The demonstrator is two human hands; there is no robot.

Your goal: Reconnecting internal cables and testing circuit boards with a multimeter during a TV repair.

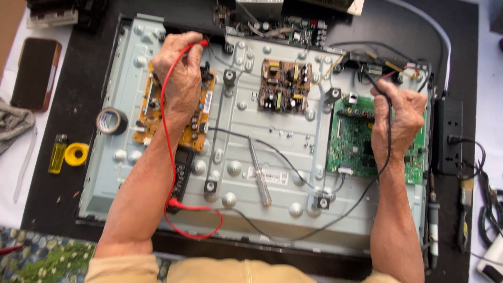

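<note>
Left hand (181, 78) fingers pinch red probe (201, 43) at chassis top edge; right hand (398, 118) fingers grip black probe (373, 84), tip pointing up-left toward connector (374, 68).

counter (10, 204): white top, black mat (78, 68) spread over it
on the mat: opened flat-screen chassis (251, 110), tape roll (111, 121) at its left edge
left: phone (35, 73), grey cloth (11, 123), yellow lighter (57, 153), yellow tape reel (77, 154)
right: black power strip (449, 137), brush (464, 215), soldering iron (433, 220)
</note>
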